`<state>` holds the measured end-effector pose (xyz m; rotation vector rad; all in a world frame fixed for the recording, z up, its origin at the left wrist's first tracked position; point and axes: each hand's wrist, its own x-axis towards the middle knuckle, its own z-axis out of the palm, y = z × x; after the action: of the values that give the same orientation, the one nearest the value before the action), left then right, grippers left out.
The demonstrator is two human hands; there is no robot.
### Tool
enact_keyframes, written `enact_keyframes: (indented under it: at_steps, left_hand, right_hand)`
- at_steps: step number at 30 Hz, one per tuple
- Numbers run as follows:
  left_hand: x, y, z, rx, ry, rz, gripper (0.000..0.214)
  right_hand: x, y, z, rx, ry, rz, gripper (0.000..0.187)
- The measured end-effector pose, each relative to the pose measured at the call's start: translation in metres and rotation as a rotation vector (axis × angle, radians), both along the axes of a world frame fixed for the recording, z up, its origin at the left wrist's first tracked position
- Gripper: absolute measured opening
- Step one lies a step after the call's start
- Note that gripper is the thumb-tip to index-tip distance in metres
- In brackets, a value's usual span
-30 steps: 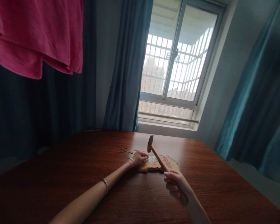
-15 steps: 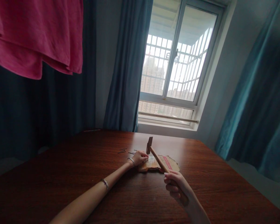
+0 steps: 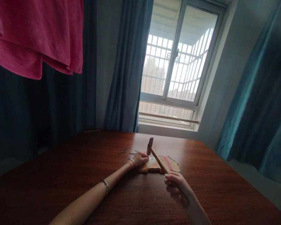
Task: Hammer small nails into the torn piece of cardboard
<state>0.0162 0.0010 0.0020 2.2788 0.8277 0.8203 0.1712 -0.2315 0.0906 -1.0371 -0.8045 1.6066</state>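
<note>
My right hand [image 3: 175, 184] is wrapped round the wooden handle of a hammer [image 3: 159, 162]. The hammer slants up and to the left, and its head is right by the fingertips of my left hand [image 3: 140, 158]. With thumb and fingers pinched together, my left hand holds a nail at the left part of a board [image 3: 152, 163]; the fingers and hammer head hide most of that nail. The board is flat on the table, with speckled marks, a red-pink stripe and a rough dark front edge. Several loose dark nails [image 3: 123, 151] lie left of my left hand.
The brown wood-grain table [image 3: 121, 200] spreads out under both arms. Beyond its far edge are a barred window [image 3: 175, 62] and a blue curtain [image 3: 128, 78]. A pink towel [image 3: 49, 37] hangs at the upper left, and another blue curtain [image 3: 253, 118] is at the right.
</note>
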Motion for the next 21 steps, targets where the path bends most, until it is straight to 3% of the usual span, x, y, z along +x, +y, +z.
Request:
enact_keyframes:
  at_steps: [6, 14, 18, 21]
  left_hand:
    - [-0.002, -0.001, 0.002, 0.013, 0.035, -0.005, 0.026]
    - [-0.002, -0.005, 0.007, -0.014, 0.024, 0.005, 0.027]
    - [-0.003, -0.006, 0.009, -0.032, 0.029, 0.006, 0.028]
    - [-0.002, -0.006, 0.010, -0.024, 0.044, 0.010, 0.028]
  right_hand:
    - [0.012, 0.004, -0.004, 0.045, -0.048, -0.043, 0.029]
    - [0.069, 0.020, -0.034, 0.133, -0.616, -0.379, 0.021]
    - [0.095, 0.021, -0.046, 0.099, -0.732, -0.488, 0.018]
    - [0.108, 0.020, -0.055, 0.056, -0.818, -0.544, 0.026]
